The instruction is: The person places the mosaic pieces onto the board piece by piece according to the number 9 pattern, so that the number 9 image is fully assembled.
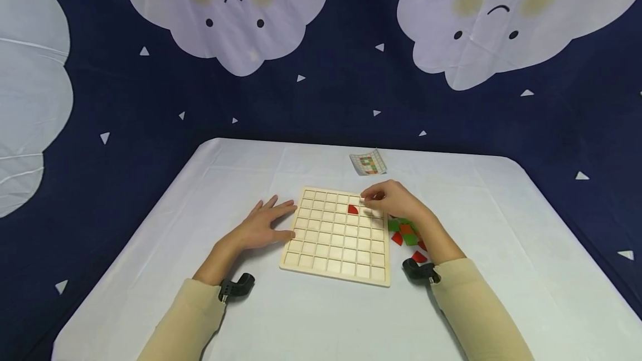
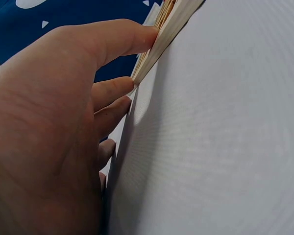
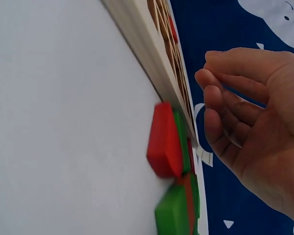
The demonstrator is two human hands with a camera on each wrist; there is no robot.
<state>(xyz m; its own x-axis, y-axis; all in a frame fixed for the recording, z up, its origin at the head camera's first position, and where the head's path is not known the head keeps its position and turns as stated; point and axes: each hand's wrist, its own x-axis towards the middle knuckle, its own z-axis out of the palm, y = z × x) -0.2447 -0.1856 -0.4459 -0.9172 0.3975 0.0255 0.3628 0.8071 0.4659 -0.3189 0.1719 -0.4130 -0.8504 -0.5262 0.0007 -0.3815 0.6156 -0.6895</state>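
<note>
A light wooden grid board (image 1: 331, 238) lies on the table with one red quarter-round tile (image 1: 353, 209) in a cell of its upper part. At its left edge my left hand (image 1: 263, 226) is spread, and in the left wrist view the thumb and a fingertip touch the wooden rim (image 2: 166, 41). My right hand (image 1: 393, 199) hovers over the board's upper right corner, thumb and fingertips drawn together. No tile shows at the fingertips of the right hand (image 3: 257, 107) in the right wrist view; whether they pinch something small I cannot tell.
Loose tiles lie beside the board's right edge, partly under the right forearm, among them a green tile (image 1: 410, 239) and a red tile (image 1: 419, 257). Behind the board is a small card with a coloured grid pattern (image 1: 368, 162). A dark blue cloud-print curtain (image 1: 341, 93) hangs behind the white table (image 1: 321, 316).
</note>
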